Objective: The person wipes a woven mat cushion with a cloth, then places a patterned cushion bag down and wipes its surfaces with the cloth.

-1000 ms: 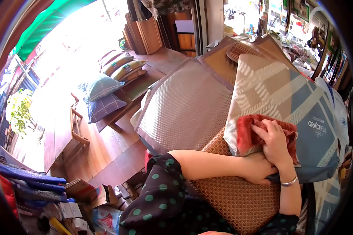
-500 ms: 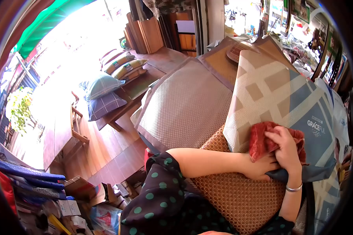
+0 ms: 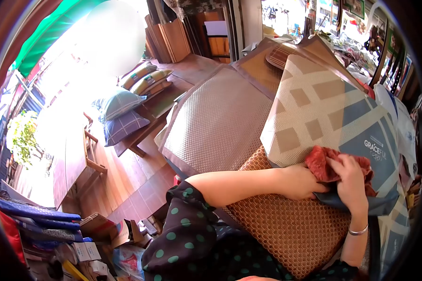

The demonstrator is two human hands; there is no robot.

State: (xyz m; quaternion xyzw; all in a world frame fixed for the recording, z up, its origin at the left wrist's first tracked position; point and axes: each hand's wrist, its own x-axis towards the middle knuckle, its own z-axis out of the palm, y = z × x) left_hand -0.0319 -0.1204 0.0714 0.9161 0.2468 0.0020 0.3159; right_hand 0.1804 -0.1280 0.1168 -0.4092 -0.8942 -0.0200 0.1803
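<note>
My right hand [image 3: 350, 180], with a silver bangle at its wrist, is closed on a crumpled red cloth [image 3: 322, 164]. The cloth presses against a beige and blue-grey patterned mat [image 3: 309, 112] marked "GRACEFUL". Beside it, my left hand [image 3: 299, 181] grips the mat's lower blue-grey edge; some of its fingers are hidden by the cloth. Beneath both arms lies a brown woven mat [image 3: 286, 229]. A shiny grey-mauve textured mat [image 3: 220, 119] spreads to the left of the patterned one.
Pillows [image 3: 119, 105] are stacked on a low wooden bench [image 3: 143, 138] at the left. Boxes and packets [image 3: 86, 250] crowd the lower left, near folded blue fabric [image 3: 37, 213]. A wooden table [image 3: 70, 164] stands at far left. Goods fill the upper right.
The red cloth and my right hand have shifted slightly right across the patterned mat. My left hand's fingers have curled in at the mat's edge. The whole view has moved a little.
</note>
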